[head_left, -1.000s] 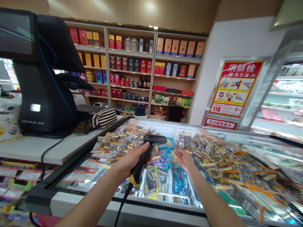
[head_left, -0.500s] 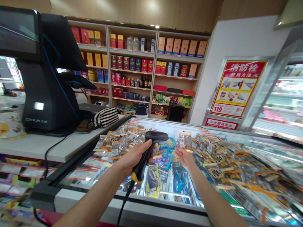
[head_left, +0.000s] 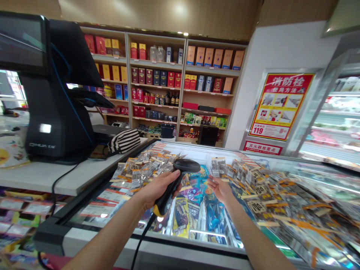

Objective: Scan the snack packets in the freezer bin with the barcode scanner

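My left hand (head_left: 157, 187) is closed round the handle of a black corded barcode scanner (head_left: 180, 174), held over the glass lid of a chest freezer (head_left: 197, 238). The scanner's head points right, toward my right hand. My right hand (head_left: 221, 187) hovers palm up with fingers apart, holding nothing, just left of a spread of small silver and orange snack packets (head_left: 253, 187) lying on the glass. A second heap of the same packets (head_left: 140, 167) lies behind my left hand.
A black checkout terminal (head_left: 53, 93) stands on the white counter (head_left: 42, 176) at left, with a striped pouch (head_left: 123, 140) beside it. Shelves of boxed goods (head_left: 163, 78) fill the back wall. A red fire-hydrant poster (head_left: 278, 105) and a glass cooler (head_left: 332, 120) are at right.
Almost nothing differs. The scanner and both hands have dipped slightly and the view has shifted a little; the grip is the same.
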